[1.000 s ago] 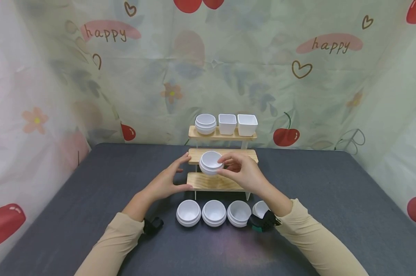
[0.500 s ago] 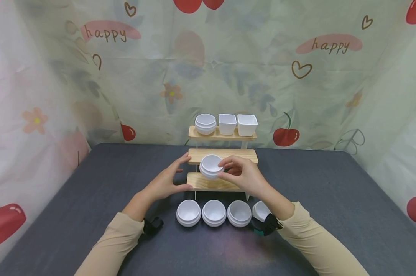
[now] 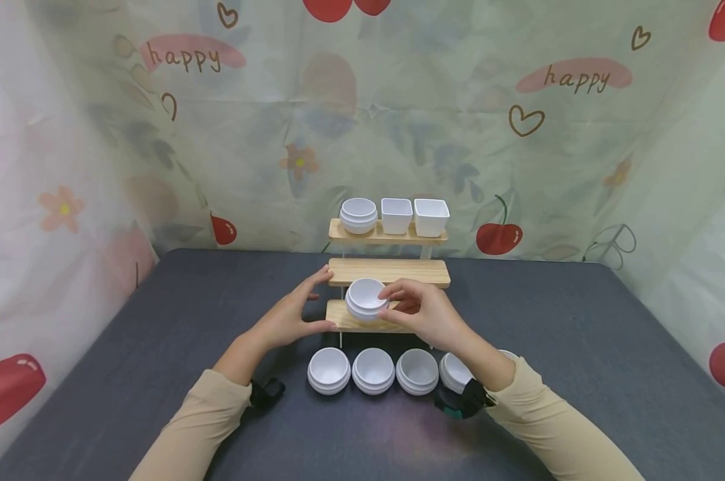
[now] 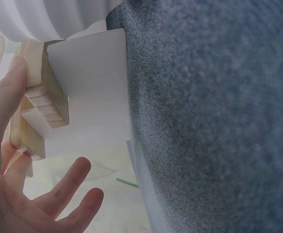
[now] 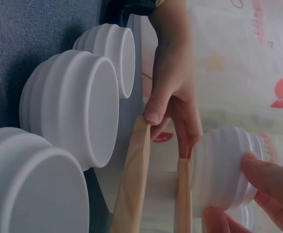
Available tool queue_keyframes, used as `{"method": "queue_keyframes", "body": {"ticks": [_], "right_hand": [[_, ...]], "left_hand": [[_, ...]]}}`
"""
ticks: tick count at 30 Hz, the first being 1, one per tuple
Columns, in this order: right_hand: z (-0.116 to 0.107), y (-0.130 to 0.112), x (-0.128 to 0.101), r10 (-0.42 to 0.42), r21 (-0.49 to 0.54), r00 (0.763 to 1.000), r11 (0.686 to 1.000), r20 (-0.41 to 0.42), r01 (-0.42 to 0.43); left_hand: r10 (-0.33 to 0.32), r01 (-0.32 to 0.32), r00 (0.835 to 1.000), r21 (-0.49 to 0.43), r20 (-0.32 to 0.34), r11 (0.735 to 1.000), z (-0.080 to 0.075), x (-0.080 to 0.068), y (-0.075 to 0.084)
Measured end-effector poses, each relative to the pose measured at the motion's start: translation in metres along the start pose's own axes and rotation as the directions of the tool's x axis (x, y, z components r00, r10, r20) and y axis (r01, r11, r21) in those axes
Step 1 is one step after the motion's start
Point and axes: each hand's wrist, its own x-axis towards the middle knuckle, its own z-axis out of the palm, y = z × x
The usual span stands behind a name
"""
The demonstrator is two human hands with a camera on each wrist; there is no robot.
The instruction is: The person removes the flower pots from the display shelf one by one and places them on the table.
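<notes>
- Clock read in head view, centred on held bowl [image 3: 362, 304]: round, white, mouth up, just in front of middle shelf [image 3: 419, 272] and over bottom shelf [image 3: 341, 319].
- Cannot tell whether held bowl touches either shelf.
- At 3 o'clock, clamping held bowl by its near-right side with right hand [image 3: 425, 310]; thumb on outer wall, index at rim.
- At 9 o'clock, touching left ends of both shelves with left hand [image 3: 286, 317]; thumb and index spread wide, index on middle shelf, thumb on bottom shelf. In left wrist view, two further fingers [image 4: 66, 187] stretched free and apart.
- Counted: three wooden shelves in all.
- Counted on top shelf [image 3: 392, 239], at 12 o'clock: one white round bowl [image 3: 358, 217], two white square cups [image 3: 431, 219].
- Counted on dark table [image 3: 554, 347]: five round bowls [image 3: 329, 377], rowed from 7 o'clock to nearly 4; two partly hidden by right forearm and wrist.
</notes>
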Motion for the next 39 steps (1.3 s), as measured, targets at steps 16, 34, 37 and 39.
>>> {"method": "queue_keyframes", "body": {"ticks": [16,34,37,39], "right_hand": [[0.002,0.003,-0.008,-0.016,-0.017,1.000,1.000,0.012,0.016],[0.005,0.003,-0.015,-0.018,0.012,0.999,1.000,0.047,0.018],[0.005,0.004,-0.016,-0.023,0.018,0.998,1.000,0.058,0.022],[0.005,0.004,-0.017,-0.031,0.028,0.997,0.999,0.067,0.029]], "left_hand": [[-0.002,0.002,1.000,0.008,-0.001,1.000,0.000,0.000,0.000],[0.007,-0.007,1.000,-0.006,0.000,1.000,0.000,0.000,0.001],[0.002,-0.002,1.000,-0.005,0.003,1.000,0.000,0.000,0.001],[-0.001,0.001,1.000,-0.007,0.005,1.000,0.000,0.000,0.001]]}}
